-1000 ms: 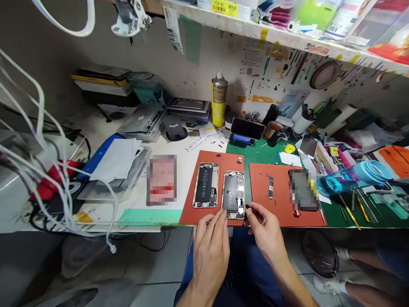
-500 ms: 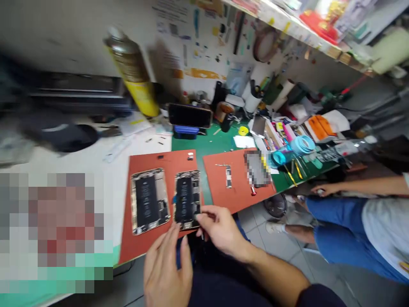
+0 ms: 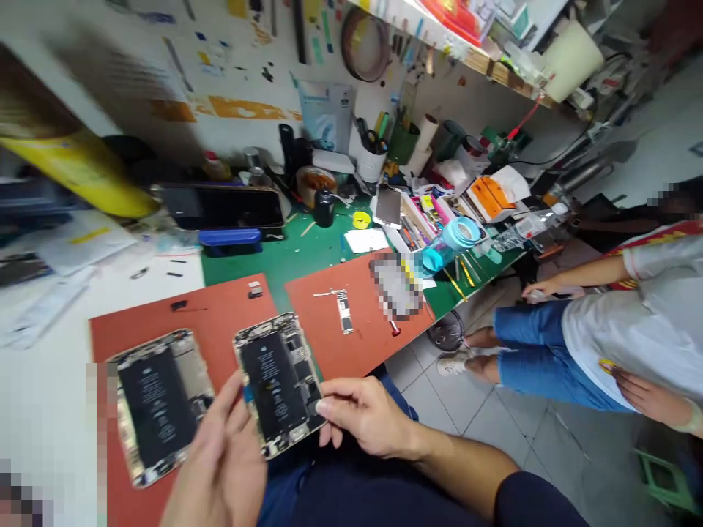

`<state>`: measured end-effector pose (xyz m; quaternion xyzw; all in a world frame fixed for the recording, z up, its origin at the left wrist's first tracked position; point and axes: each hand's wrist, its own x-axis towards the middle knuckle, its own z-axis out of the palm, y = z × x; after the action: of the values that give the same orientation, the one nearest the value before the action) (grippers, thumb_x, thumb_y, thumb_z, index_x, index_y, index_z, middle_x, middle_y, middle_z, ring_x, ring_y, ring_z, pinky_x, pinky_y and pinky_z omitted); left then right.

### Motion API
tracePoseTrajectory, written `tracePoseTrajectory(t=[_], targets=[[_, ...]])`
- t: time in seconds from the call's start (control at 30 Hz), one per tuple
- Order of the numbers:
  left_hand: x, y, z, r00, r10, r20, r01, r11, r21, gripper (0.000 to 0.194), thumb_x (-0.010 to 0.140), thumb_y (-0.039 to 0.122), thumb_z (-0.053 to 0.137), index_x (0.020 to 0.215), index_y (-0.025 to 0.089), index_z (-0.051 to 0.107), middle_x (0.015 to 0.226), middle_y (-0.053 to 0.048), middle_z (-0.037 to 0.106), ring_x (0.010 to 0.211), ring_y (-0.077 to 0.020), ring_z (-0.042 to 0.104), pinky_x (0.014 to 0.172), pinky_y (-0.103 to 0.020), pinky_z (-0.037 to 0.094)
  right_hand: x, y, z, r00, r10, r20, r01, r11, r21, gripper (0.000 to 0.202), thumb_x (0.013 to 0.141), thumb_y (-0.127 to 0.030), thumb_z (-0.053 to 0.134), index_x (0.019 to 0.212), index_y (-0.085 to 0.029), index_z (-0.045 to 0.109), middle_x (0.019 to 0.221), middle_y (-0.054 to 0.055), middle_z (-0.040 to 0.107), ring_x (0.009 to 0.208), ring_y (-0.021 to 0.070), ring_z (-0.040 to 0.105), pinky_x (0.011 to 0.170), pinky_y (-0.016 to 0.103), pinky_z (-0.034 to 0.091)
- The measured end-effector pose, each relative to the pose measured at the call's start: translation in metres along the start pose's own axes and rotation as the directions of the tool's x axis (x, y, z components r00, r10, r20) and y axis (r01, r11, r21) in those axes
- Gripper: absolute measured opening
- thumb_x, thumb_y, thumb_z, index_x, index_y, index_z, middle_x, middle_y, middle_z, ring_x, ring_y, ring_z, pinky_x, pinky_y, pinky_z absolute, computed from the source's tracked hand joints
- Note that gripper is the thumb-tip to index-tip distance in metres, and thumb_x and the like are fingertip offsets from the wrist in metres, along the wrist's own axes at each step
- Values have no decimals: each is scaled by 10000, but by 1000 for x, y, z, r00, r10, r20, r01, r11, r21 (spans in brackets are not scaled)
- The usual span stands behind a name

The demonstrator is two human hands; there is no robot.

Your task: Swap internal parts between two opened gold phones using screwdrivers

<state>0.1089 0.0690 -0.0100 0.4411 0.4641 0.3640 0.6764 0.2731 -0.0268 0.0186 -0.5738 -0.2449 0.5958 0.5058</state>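
Note:
An opened phone body (image 3: 277, 384) with a black battery is tilted up off the orange-red mat, its lower end past the mat's front edge. My right hand (image 3: 367, 417) pinches its lower right edge between thumb and fingers. Along its left edge my left hand (image 3: 225, 446) holds it, the fingers partly behind it. A second opened phone body (image 3: 159, 410) lies on the left mat (image 3: 220, 296), beside my left hand. On the right mat (image 3: 313, 322) are a narrow circuit board (image 3: 345, 312) and a blurred-out flat part (image 3: 396, 287).
A phone (image 3: 220, 207) leans on a blue stand (image 3: 229, 240) at the back. Tools, a light-blue cup (image 3: 458, 234), trays and a pen holder (image 3: 372, 161) crowd the green bench. A yellow can (image 3: 71, 168) stands left. A person in blue shorts (image 3: 538, 344) stands at right.
The phone body has been lifted and tilted in both hands; my left hand has moved from its lower end to its left edge. The view has turned right.

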Motion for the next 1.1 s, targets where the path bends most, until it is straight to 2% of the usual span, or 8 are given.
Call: tracePoseTrajectory(t=[0.07,0.17,0.3,0.37,0.5,0.77,0.97,1.1], targets=[[7,12,20,986,-154,62,162,974,-155,539,991,533,665,1473,292,681,1270,-78,818,1196,-345,780,1123,-573,616,-2,2,-1,999,-30,-14,29,999,-12,572,968,-716,683,1031,-157,787,682,-13,685,536,93,563,583,229,459],[17,13,29,968,-207,140,236,942,-240,651,921,423,735,1544,281,610,1277,-99,809,1184,-344,785,1103,-575,617,-1,6,-3,992,-89,-92,83,994,-70,499,1021,-626,667,1156,-164,800,745,8,722,599,126,630,602,248,502],[19,-1,24,968,-181,175,225,934,-278,900,866,328,782,1678,346,393,1315,-107,793,1167,-335,797,1055,-565,643,0,6,-5,907,-318,-276,212,912,-352,317,1081,-462,641,1194,-214,802,988,71,794,820,189,744,731,296,601],[17,-6,23,969,-157,192,207,938,-277,966,868,319,798,1699,387,309,1384,-103,765,1205,-329,788,1070,-564,641,1,4,-4,845,-446,-293,265,828,-495,248,1088,-387,637,1155,-224,812,1047,85,799,875,199,761,800,313,622],[13,-13,26,986,-55,159,92,967,-238,945,876,330,838,1664,404,321,1549,-111,661,1328,-337,733,1120,-553,622,7,0,2,763,-592,-259,325,698,-638,213,1095,-267,610,1135,-227,816,1009,79,791,875,196,763,828,317,635],[10,-31,29,995,70,67,-60,987,-151,856,920,379,853,1618,399,358,1582,-95,612,1366,-293,707,1167,-493,597,14,2,13,730,-643,-230,338,632,-697,214,1101,-201,582,1138,-203,793,982,77,769,823,180,750,742,287,608],[9,-32,29,993,97,62,-90,990,-112,833,945,390,832,1627,414,353,1628,-90,568,1452,-297,640,1185,-488,580,13,2,14,712,-662,-234,314,598,-737,205,1100,-197,584,1125,-207,787,963,73,773,825,179,756,739,282,617],[9,-29,31,993,91,74,-83,991,-103,872,930,418,845,1631,394,327,1564,-105,620,1373,-292,699,1154,-487,604,14,5,15,699,-680,-221,303,562,-770,193,1103,-200,587,1123,-205,778,949,77,772,816,185,754,718,286,612]])
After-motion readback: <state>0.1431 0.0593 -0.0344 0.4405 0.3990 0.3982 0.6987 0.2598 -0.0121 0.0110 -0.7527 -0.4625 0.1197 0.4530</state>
